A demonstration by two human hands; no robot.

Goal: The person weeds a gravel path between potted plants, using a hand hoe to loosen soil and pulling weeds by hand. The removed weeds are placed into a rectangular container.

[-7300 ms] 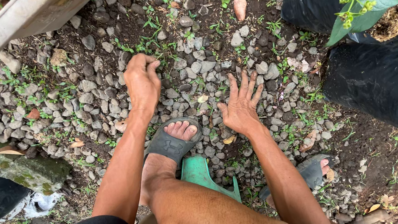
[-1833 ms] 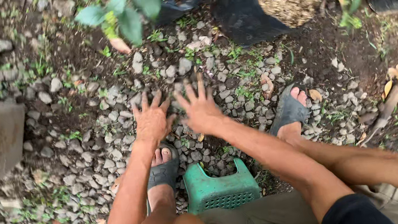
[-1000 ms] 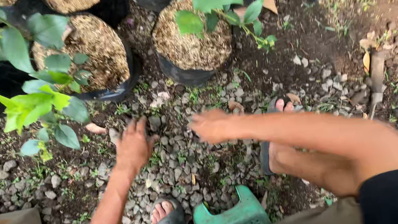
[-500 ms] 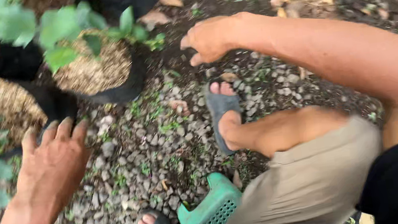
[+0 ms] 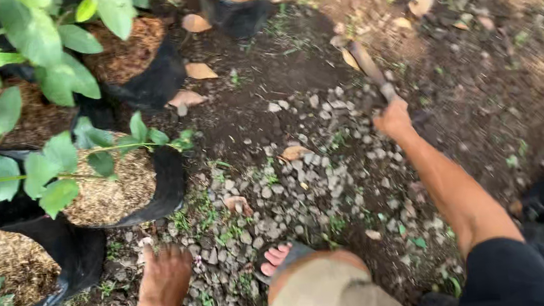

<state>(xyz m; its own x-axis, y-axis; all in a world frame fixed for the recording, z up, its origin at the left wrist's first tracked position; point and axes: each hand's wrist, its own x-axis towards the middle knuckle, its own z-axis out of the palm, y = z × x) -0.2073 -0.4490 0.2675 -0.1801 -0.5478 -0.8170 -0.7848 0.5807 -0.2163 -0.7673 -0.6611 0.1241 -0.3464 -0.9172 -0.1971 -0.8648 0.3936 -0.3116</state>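
Brown and wooden, the tool handle (image 5: 370,68) lay on dark soil, well ahead of the knee, with the right hand (image 5: 393,119) closed around its near end. The left hand (image 5: 164,277) rested flat on the gravel (image 5: 303,184), fingers (image 5: 160,252) spread and holding nothing, just beside a black grow bag (image 5: 159,187) filled with husk.

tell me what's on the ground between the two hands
In the head view, grey gravel with small weeds and a dry leaf lies between the left hand and the right hand, which grips a tool handle.
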